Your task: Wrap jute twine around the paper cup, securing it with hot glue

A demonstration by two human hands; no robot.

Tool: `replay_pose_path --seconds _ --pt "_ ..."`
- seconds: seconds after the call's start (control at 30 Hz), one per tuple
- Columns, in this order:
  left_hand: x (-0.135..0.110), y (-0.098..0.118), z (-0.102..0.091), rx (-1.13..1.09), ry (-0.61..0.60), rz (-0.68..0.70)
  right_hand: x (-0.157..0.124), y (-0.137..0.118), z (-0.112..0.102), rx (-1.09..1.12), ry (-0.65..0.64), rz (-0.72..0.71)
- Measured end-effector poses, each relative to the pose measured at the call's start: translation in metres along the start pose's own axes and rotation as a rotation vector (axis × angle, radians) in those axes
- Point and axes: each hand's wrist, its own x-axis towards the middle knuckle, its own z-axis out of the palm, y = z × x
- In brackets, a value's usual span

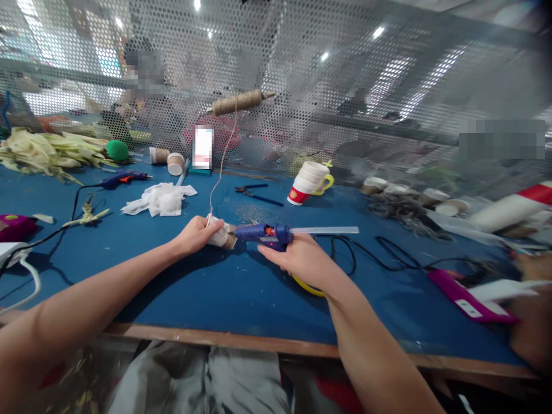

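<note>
My left hand [197, 233] is closed around a small paper cup [223, 237] lying on its side on the blue table [207, 287]. Thin twine [223, 161] runs from the cup up to a twine spool [238, 102] hanging on the mesh wall. My right hand [297, 259] grips a blue glue gun [264, 233], its nozzle touching the cup's base. A clear glue stick [328, 230] sticks out of the gun's back toward the right.
A stack of cups [307, 183] with a yellow mug handle, pliers [252, 193], white gauze scraps [160, 199], a second glue gun [123, 179], dried husks [47, 150], a green ball [117, 150], black cables [388, 253] and a magenta box [468, 296] lie around. People sit behind the mesh.
</note>
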Motion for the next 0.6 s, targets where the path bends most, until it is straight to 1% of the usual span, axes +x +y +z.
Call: replay_pose_path --seconds 0.2,0.43,0.6 --pt "0.0010 -0.0016 -0.0006 -0.012 -0.006 -0.009 -0.0021 -0.0033 -0.0007 0.009 -0.021 -0.008" --pt "0.0020 -0.0044 0.0000 -0.021 -0.002 -0.005 0.0003 -0.0009 0.0015 -0.029 0.017 -0.010" --pt "0.0015 -0.0044 0.0004 -0.049 -0.019 -0.002 -0.0021 -0.0034 -0.0006 0.005 -0.017 -0.002"
